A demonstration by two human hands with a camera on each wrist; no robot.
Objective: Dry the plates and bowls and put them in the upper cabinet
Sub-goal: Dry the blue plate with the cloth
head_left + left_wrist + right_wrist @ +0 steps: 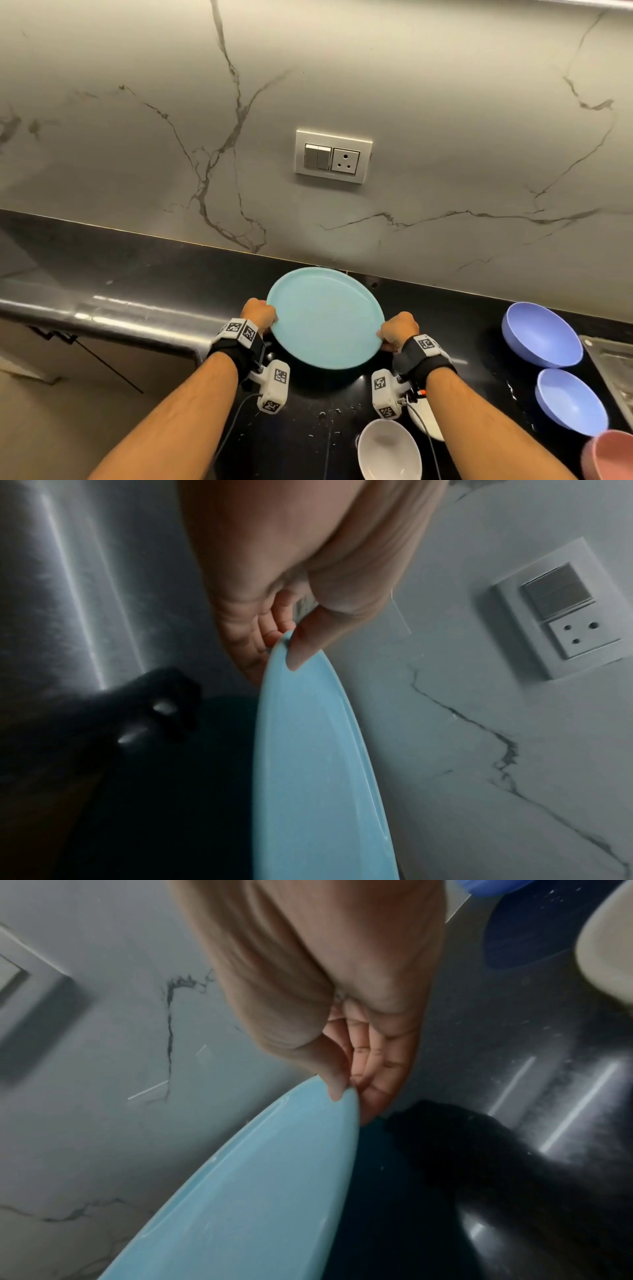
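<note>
A round light-blue plate [325, 317] is held above the black counter [171, 270], tilted toward me. My left hand [262, 313] pinches its left rim, thumb on top and fingers beneath, as the left wrist view shows at the plate [308, 750] edge. My right hand [397, 330] pinches the right rim the same way, seen on the plate [246, 1191] in the right wrist view. Two blue bowls [541, 334] [570, 401], a white bowl [388, 450] and a pink bowl [608, 455] sit on the counter at the right.
A marble wall with a switch and socket panel [334, 156] rises behind the counter. A steel ledge [102, 315] runs along the left. A sink edge [613, 359] shows at far right. A white dish [428, 421] lies partly under my right forearm.
</note>
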